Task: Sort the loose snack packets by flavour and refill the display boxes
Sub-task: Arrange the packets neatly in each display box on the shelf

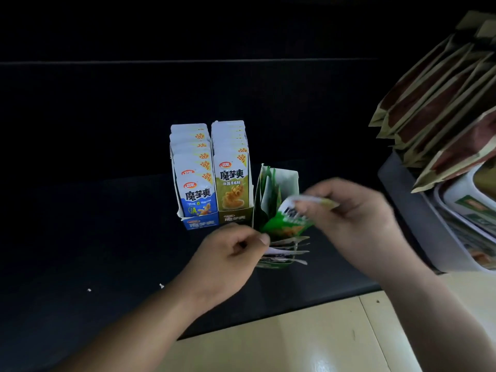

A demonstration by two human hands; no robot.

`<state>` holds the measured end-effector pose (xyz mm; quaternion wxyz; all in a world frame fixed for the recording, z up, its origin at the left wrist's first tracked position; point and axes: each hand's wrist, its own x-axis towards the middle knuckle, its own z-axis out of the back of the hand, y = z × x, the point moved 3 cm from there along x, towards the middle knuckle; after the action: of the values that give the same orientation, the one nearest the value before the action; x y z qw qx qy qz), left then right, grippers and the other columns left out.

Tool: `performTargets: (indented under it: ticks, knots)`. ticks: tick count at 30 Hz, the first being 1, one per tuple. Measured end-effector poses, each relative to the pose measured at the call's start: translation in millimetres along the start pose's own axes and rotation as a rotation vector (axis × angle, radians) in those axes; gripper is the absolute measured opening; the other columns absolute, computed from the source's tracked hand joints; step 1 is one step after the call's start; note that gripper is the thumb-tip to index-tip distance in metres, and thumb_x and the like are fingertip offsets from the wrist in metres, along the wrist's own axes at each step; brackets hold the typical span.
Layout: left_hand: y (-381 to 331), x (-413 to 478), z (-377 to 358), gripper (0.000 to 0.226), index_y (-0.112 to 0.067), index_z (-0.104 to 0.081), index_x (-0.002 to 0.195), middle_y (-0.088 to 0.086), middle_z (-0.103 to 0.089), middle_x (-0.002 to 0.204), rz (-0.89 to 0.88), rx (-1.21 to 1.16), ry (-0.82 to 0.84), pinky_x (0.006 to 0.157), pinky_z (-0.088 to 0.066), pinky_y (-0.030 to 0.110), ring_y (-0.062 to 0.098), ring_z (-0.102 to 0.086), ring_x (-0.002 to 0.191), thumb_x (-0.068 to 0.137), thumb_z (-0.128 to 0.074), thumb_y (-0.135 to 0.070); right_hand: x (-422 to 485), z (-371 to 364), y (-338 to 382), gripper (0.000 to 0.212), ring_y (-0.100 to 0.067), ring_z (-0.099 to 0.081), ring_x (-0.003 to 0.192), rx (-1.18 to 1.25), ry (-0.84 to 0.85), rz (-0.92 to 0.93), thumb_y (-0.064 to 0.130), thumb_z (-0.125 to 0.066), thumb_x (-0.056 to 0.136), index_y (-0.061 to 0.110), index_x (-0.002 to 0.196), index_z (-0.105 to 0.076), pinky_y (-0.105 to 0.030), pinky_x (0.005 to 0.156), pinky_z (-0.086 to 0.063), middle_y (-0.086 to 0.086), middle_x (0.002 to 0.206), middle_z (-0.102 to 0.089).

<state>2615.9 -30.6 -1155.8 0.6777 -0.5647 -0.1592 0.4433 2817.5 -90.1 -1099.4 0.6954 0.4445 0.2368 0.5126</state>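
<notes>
three display boxes stand side by side. the blue box [200,223] on the left holds an upright row of blue-and-white packets [197,196]. touching it, the olive box [235,217] holds a like row of yellow-and-white packets [233,183]. the green box [291,181], just to the right, has flat packets [287,252] stacked at its front. a green packet [287,225], tilted and blurred, is pinched at its white top by the right hand [357,218] over that box.
</notes>
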Motion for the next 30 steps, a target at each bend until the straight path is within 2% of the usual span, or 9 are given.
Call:
performTargets:
  ticks: [2, 5, 8, 12, 16, 19, 24, 27, 30]
  knots:
    - [0.5, 1.3, 0.9, 0.017, -0.035, -0.073, 0.088, -0.003, -0.067, 0.078, 0.012, -0.036, -0.065, 0.069, -0.05, 0.029, 0.016, -0.063, 0.076, 0.099, -0.06, -0.035, -6.0, -17.5, -5.5, 0.014, -0.009, -0.053, 0.055, -0.057, 0.175, -0.049, 0.029, -0.077, 0.091, 0.024, 0.078, -0.075, -0.028, 0.052, -0.043, 0.005, 0.063, -0.065]
    - [0.6, 2.3, 5.5, 0.018, -0.029, -0.074, 0.093, -0.002, -0.07, 0.082, 0.005, -0.032, -0.116, 0.06, -0.045, 0.011, 0.005, -0.064, 0.073, 0.102, -0.058, -0.028, -18.0, -34.7, -16.2, 0.049, -0.014, -0.054, 0.057, -0.051, 0.377, -0.191, 0.057, -0.063, 0.094, 0.012, 0.077, -0.071, -0.032, 0.055, -0.044, 0.0, 0.062, -0.061]
    - [-5.9, 5.5, 11.4, 0.019, -0.023, -0.074, 0.095, 0.0, -0.073, 0.083, 0.01, -0.081, -0.15, 0.058, -0.044, 0.006, 0.003, -0.064, 0.065, 0.104, -0.057, -0.026, -18.4, -29.7, -19.4, 0.058, -0.004, -0.071, 0.102, 0.055, 0.429, -0.436, 0.076, -0.046, 0.089, 0.031, 0.105, -0.08, -0.029, 0.089, -0.053, 0.01, 0.105, -0.078]
    - [-11.7, 33.1, 13.5, 0.028, -0.023, -0.075, 0.082, -0.001, -0.073, 0.073, -0.074, 0.086, -0.227, 0.064, -0.058, 0.039, 0.016, -0.069, 0.067, 0.096, -0.067, -0.045, -13.5, -28.0, -16.2, 0.026, 0.0, -0.068, 0.098, 0.087, 0.293, -0.39, 0.044, -0.055, 0.102, 0.035, 0.103, -0.079, -0.022, 0.081, -0.048, 0.016, 0.103, -0.076]
    - [-11.3, 56.1, 5.6, 0.031, -0.018, -0.07, 0.067, -0.002, -0.065, 0.058, -0.107, 0.16, -0.3, 0.056, -0.054, 0.044, 0.019, -0.062, 0.054, 0.088, -0.073, -0.041, -2.3, -23.7, -17.2, 0.007, -0.002, -0.067, 0.074, -0.052, -0.022, -0.293, 0.026, -0.073, 0.094, 0.026, 0.087, -0.075, -0.014, 0.066, -0.052, 0.012, 0.08, -0.073]
    - [-5.7, 56.1, 4.7, 0.025, -0.016, -0.07, 0.068, 0.002, -0.063, 0.058, -0.123, 0.094, -0.28, 0.054, -0.048, 0.041, 0.013, -0.053, 0.051, 0.091, -0.076, -0.024, 13.8, -23.6, -18.3, 0.02, -0.016, -0.069, 0.061, 0.051, 0.103, -0.465, 0.033, -0.086, 0.082, 0.02, 0.093, -0.076, -0.035, 0.062, -0.062, -0.003, 0.077, -0.075]
    - [-10.1, 29.8, 12.9, 0.024, -0.016, -0.066, 0.076, 0.014, -0.058, 0.07, -0.087, -0.087, -0.208, 0.065, -0.046, 0.024, 0.018, -0.053, 0.06, 0.097, -0.07, -0.026, 20.6, -25.9, -14.7, 0.041, -0.021, -0.071, 0.058, 0.029, 0.348, -0.576, 0.035, -0.092, 0.072, 0.022, 0.107, -0.074, -0.033, 0.057, -0.061, -0.014, 0.074, -0.076]
    - [-12.7, 19.2, 25.9, 0.022, -0.011, -0.063, 0.08, 0.016, -0.073, 0.09, -0.063, -0.298, -0.226, 0.098, -0.058, 0.047, 0.022, -0.075, 0.086, 0.1, -0.066, -0.02, 11.9, -18.8, -13.3, 0.045, -0.018, -0.073, 0.07, 0.034, 0.477, -0.574, 0.029, -0.091, 0.074, 0.024, 0.115, -0.072, -0.039, 0.072, -0.06, -0.013, 0.086, -0.079]
    - [-19.4, 15.6, 38.5, 0.014, -0.011, -0.061, 0.09, 0.011, -0.079, 0.096, -0.07, -0.348, -0.236, 0.097, -0.059, 0.048, 0.025, -0.078, 0.092, 0.104, -0.058, -0.014, -0.2, -14.9, -15.4, 0.044, -0.013, -0.071, 0.068, 0.077, 0.412, -0.534, 0.026, -0.091, 0.075, 0.025, 0.115, -0.071, -0.034, 0.07, -0.058, -0.008, 0.086, -0.079]
